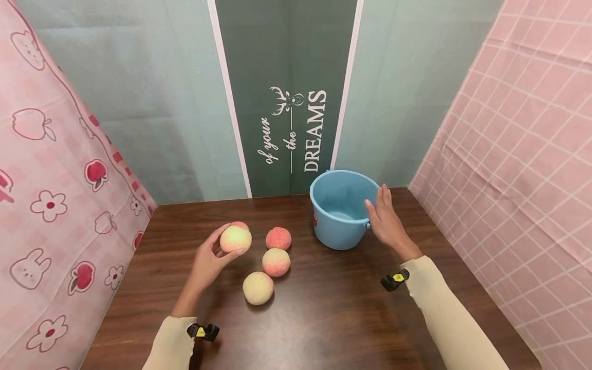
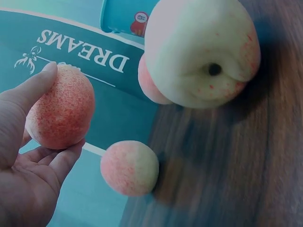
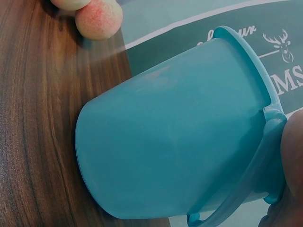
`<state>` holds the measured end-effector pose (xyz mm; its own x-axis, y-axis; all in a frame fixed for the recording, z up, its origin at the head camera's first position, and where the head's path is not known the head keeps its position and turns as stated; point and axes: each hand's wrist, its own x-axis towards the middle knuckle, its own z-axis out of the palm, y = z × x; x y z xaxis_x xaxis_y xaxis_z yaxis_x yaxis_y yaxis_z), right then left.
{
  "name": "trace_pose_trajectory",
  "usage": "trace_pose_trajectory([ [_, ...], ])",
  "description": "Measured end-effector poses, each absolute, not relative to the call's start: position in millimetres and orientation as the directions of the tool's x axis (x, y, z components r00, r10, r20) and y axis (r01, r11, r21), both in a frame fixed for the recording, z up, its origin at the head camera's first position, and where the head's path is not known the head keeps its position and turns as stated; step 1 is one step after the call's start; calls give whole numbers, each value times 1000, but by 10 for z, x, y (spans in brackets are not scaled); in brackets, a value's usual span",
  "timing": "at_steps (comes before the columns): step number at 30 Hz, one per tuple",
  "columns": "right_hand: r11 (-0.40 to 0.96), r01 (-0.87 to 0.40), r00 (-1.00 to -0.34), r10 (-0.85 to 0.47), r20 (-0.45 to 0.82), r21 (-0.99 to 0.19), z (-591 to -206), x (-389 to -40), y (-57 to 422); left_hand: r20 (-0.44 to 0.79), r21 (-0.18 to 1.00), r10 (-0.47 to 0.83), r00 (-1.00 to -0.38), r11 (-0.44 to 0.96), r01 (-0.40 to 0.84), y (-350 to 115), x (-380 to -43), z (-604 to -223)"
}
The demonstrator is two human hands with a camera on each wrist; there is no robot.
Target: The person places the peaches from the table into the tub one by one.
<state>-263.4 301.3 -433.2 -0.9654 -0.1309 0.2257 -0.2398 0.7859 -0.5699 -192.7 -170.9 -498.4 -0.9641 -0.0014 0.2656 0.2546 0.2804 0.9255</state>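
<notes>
My left hand (image 1: 210,262) holds a pale yellow peach (image 1: 236,240) above the table, thumb on one side and fingers on the other. In the left wrist view this peach (image 2: 64,109) shows its red side. Partly hidden behind it is another reddish peach (image 1: 239,225). To its right lie a red peach (image 1: 278,238), a yellow-and-pink peach (image 1: 276,262) and a pale yellow peach (image 1: 258,288). My right hand (image 1: 388,223) rests against the right rim of an upright blue bucket (image 1: 339,234), its fingers straight. In the right wrist view only part of this hand (image 3: 293,156) shows.
A dark wooden table (image 1: 319,318) carries everything. Behind it hangs a green cloth (image 1: 289,61) with white lettering. Pink patterned cloth (image 1: 69,216) closes the left side, pink checked cloth (image 1: 518,154) the right. The bucket's handle (image 3: 241,187) hangs down along its side.
</notes>
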Motion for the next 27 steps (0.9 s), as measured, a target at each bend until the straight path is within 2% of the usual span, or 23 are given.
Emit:
trace_pose_trajectory([
  [5, 789, -230, -968, -126, 216, -570, -4345, -2623, 2994, 252, 930, 3, -968, 275, 243, -1661, -1914, -4884],
  [15, 792, -227, -968, -119, 221, -567, -4352, -2613, 2976, 259, 927, 28, -965, 272, 257, -1500, -1828, -4424],
  [27, 792, -217, -971, -116, 208, -571, -4357, -2576, 2984, 279, 941, 67, -958, 178, 287, -1361, -1961, -4328],
])
